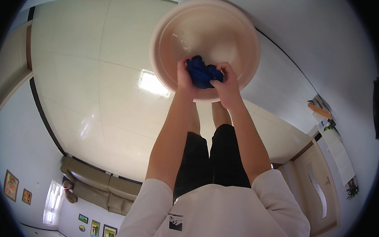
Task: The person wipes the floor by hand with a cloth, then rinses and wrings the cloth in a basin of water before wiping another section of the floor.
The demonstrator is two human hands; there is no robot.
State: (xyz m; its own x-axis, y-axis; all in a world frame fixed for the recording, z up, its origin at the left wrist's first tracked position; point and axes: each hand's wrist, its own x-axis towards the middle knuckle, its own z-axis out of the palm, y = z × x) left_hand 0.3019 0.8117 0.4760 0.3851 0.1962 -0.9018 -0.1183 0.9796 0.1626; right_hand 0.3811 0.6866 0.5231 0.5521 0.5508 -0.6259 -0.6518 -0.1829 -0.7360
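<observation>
Gripping 1 blue cloth (pixel 201 73) over 1 basin (pixel 241 37): 2 hands, left hand (pixel 184 79), right hand (pixel 226 86).

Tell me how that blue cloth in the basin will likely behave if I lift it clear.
The blue cloth is bunched between the left hand and right hand, so it is probably floppy and will sag. The pink basin shows droplets, so it may be wet, heavier than it looks, and drip.

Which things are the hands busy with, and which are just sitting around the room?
Busy with:
- blue cloth, bunched between the left hand and right hand
- pale pink basin on the tiled floor, under the cloth

Just sitting around:
- brown sofa by the wall
- framed pictures on the wall
- wooden door
</observation>
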